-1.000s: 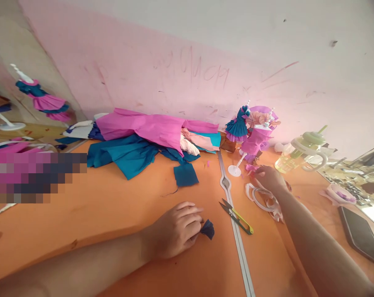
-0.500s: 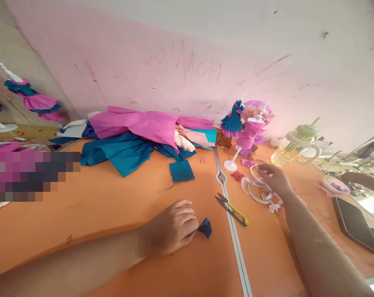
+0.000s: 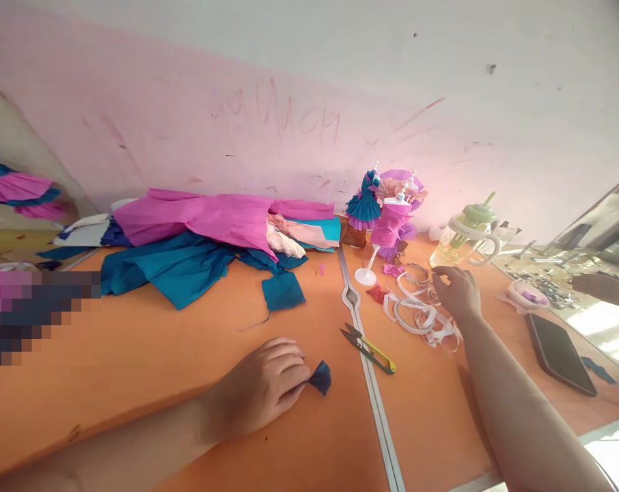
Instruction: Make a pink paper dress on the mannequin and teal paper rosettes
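Observation:
My left hand (image 3: 268, 383) rests on the orange table, its fingers closed around a small dark blue piece of crepe-like material (image 3: 320, 378). The piece fans out past the fingertips; the rest is hidden in the hand. Over the right side of the table, my right hand (image 3: 457, 295) is curled with thumb and fingertips close together beside a tangle of white ribbon (image 3: 415, 316). What it pinches, if anything, I cannot make out. Between the hands lie yellow-handled thread snips (image 3: 368, 348). Beyond my left hand lies a teal square (image 3: 283, 291).
Pink (image 3: 222, 215) and teal sheets (image 3: 171, 270) are heaped along the wall. Small dress stands (image 3: 365, 276) and a yellowish jug (image 3: 463, 236) stand at the back right. A phone (image 3: 560, 352) and a small bowl (image 3: 529, 296) lie rightward. Another person's hand (image 3: 589, 285) shows at far right.
The view has swung a little to the right. My right hand has drawn back rightward from the ribbon loops. My left hand still holds the dark blue piece in the same place.

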`<state>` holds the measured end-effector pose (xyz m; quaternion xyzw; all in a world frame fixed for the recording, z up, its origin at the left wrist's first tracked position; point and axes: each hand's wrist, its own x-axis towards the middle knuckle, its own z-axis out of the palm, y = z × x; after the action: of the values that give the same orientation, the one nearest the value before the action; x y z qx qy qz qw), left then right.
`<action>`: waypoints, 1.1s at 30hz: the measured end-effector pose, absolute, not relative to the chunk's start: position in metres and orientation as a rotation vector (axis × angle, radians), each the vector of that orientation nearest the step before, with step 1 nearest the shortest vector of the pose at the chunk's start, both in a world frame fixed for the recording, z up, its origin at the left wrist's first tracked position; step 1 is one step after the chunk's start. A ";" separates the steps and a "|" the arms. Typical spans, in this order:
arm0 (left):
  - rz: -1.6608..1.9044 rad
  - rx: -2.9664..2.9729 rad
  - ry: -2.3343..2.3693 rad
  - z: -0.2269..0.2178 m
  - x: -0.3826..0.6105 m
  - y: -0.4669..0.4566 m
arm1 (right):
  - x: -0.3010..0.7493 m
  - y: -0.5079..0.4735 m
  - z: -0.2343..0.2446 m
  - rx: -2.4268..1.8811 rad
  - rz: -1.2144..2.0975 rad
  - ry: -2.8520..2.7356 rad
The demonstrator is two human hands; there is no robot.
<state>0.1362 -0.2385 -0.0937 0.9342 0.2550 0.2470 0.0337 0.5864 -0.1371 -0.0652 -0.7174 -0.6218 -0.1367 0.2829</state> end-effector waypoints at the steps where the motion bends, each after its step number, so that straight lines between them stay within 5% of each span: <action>1: 0.726 2.850 0.767 -0.094 0.136 -0.240 | 0.576 -0.139 -0.064 -1.873 -0.369 -1.729; 6: 0.712 2.827 0.710 -0.091 0.139 -0.245 | 0.511 -0.149 -0.061 -1.523 -0.319 -2.211; 14: 0.695 2.818 0.749 -0.089 0.141 -0.247 | 0.473 -0.150 -0.082 -1.645 -0.166 -2.407; 33: 0.594 2.698 0.506 -0.074 0.149 -0.264 | 0.487 -0.154 -0.077 -1.675 -0.051 -2.355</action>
<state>0.1493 -0.2645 -0.0741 0.9474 0.1775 0.2087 0.1656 0.4868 -0.1537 -0.0772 -0.5749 -0.8084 -0.0175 0.1252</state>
